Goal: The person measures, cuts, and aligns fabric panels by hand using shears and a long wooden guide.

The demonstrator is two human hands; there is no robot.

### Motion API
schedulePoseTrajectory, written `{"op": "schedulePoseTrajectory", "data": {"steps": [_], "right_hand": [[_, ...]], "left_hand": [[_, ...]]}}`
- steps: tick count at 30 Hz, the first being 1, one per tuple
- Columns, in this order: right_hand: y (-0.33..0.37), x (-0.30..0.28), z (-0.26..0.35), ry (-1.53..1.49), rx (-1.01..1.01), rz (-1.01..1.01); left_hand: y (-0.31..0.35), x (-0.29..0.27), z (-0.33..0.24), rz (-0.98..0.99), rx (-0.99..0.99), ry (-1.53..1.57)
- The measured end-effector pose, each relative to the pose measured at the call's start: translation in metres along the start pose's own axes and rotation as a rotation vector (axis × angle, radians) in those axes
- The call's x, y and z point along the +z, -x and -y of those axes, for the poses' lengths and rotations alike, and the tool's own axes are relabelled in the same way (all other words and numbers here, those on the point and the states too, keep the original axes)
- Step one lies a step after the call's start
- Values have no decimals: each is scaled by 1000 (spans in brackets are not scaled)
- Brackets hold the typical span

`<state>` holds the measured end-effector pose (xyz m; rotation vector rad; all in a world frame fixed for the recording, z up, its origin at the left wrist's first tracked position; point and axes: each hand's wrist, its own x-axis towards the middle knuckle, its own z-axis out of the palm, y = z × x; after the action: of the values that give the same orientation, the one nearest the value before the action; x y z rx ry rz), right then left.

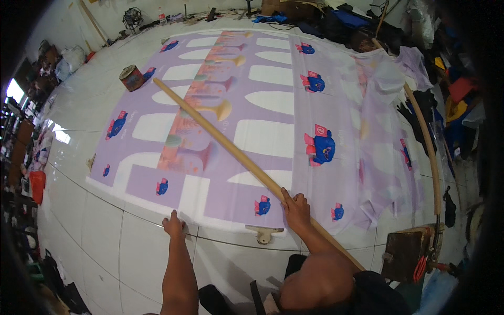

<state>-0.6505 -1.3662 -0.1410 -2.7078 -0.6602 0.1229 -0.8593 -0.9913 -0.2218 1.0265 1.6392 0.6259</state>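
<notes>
A lilac printed cloth (157, 178) with white blank shapes, an orange band and blue-and-pink cartoon figures lies on the tiled floor. Across it runs a long tan pole (226, 139), slanting from the far left to my near right. My right hand (296, 212) grips this pole close to the cloth's near edge. At that same edge, farther left, my left hand (174, 224) reaches one finger to the white border, its fingers apart. A large metal bulldog clip (264, 234) sits on the near edge between my hands. Sheer lilac fabric (346, 136) overlies the right part, rumpled at its far right.
A rusty round can (132, 77) stands on the cloth's left edge. Another long tan pole (425, 131) borders the right side. A worn brown box-like object (407, 254) is at the near right. Dark fabric heaps (341, 23) and a small fan (133, 18) line the back.
</notes>
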Motion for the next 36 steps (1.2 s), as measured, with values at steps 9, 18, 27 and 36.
{"op": "schedulePoseTrajectory", "data": {"steps": [9, 18, 27, 36], "right_hand": [[6, 20, -77, 224, 318, -178], [17, -29, -175, 351, 848, -140], [98, -39, -183, 397, 648, -263], [158, -45, -195, 385, 881, -202]], "left_hand": [[-20, -9, -15, 258, -143, 289], [-25, -59, -43, 292, -224, 81], [-140, -242, -181, 230, 734, -1176], [-80, -332, -81, 540, 850, -1322]]}}
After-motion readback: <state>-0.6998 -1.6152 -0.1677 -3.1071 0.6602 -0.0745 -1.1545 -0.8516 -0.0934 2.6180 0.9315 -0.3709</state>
